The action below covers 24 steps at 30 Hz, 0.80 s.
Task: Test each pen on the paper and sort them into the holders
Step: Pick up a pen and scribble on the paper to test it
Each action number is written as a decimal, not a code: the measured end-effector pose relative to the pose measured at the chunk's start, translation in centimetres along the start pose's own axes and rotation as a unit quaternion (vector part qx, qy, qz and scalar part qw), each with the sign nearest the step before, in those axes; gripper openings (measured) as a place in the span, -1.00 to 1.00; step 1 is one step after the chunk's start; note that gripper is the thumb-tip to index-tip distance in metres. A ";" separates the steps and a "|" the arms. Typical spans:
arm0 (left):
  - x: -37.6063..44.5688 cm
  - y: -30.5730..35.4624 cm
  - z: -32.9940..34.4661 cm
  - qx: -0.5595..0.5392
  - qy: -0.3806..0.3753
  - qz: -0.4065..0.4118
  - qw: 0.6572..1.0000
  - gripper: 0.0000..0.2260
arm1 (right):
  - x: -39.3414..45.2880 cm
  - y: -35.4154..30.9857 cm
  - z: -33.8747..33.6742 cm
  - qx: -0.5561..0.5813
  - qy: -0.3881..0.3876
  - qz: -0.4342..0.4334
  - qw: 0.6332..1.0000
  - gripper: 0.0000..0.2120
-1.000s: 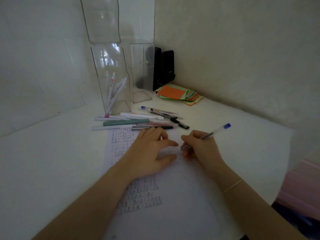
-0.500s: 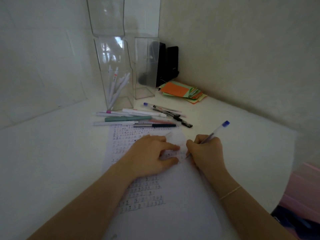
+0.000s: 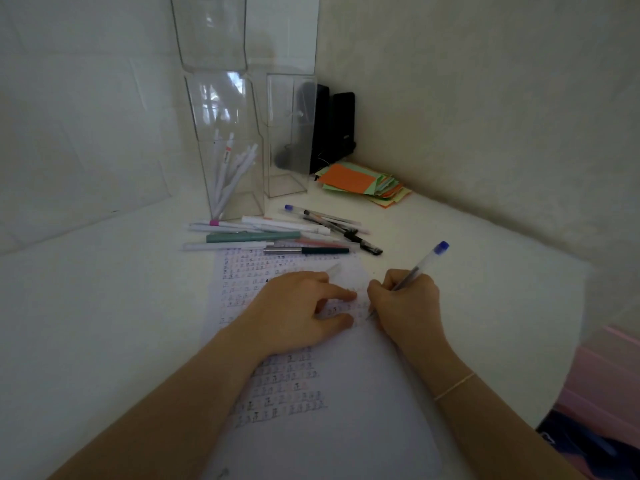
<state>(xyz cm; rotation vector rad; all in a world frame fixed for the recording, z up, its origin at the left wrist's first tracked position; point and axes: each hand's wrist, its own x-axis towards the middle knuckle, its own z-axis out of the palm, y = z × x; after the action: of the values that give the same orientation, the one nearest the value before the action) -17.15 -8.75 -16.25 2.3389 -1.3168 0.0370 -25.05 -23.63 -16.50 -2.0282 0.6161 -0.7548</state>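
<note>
My right hand [image 3: 407, 301] grips a clear pen with a blue end [image 3: 424, 263], its tip down on the paper [image 3: 332, 427]. My left hand [image 3: 298, 311] rests flat on the sheet just left of the tip, fingers spread, holding the paper down. The sheet carries rows of small written marks. Beyond its far edge lies a heap of loose pens [image 3: 277, 233]: white, teal, pink, black and clear ones. Two clear holders stand behind: the left holder [image 3: 232, 157] contains several white pens, the right holder [image 3: 289, 140] looks empty.
A stack of orange and green paper notes [image 3: 363, 183] lies at the back right. Two black boxes [image 3: 334, 126] stand in the corner against the wall. A pink object [image 3: 609, 375] sits past the table's right edge. Walls close the back and left.
My right hand has drawn the pen a little toward me across the paper, and the pen stands steeper. My left hand has shifted slightly nearer as well.
</note>
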 end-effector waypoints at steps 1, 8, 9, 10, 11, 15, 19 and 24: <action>0.0 0.0 0.0 0.000 0.001 0.001 1.000 -0.64 | 0.0 0.0 0.0 -0.004 -0.002 -0.003 1.000 -0.64; 0.0 -0.1 0.0 -0.005 0.001 0.001 1.000 -0.64 | 0.0 -0.1 0.0 -0.003 0.000 0.008 1.000 -0.64; 0.0 -0.1 0.0 -0.006 0.001 0.001 1.000 -0.64 | 0.0 0.0 0.0 -0.001 -0.001 0.010 1.000 -0.64; -0.1 -0.1 0.0 -0.007 0.002 0.002 1.000 -0.64 | 0.0 -0.1 0.0 0.007 -0.005 0.015 1.000 -0.67; -0.1 -0.1 0.0 -0.007 0.003 0.003 1.000 -0.64 | 0.0 -0.1 0.0 0.015 -0.013 0.021 1.000 -0.71; -0.1 -0.1 0.1 -0.004 0.009 0.007 1.000 -0.65 | -0.1 -0.1 0.0 0.012 -0.022 0.018 1.000 -0.71; -0.1 -0.2 0.2 -0.003 0.009 0.007 1.000 -0.65 | -0.1 -0.2 -0.1 0.023 -0.022 0.025 0.999 -0.75; -0.1 -0.2 0.1 0.001 0.008 0.008 1.000 -0.64 | -0.4 -0.2 0.1 0.001 -0.002 -0.017 1.000 -0.56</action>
<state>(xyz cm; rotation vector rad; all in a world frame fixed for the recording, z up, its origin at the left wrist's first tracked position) -17.08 -8.68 -16.45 2.3258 -1.3277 0.0624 -25.23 -23.26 -16.50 -2.0433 0.5802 -0.7702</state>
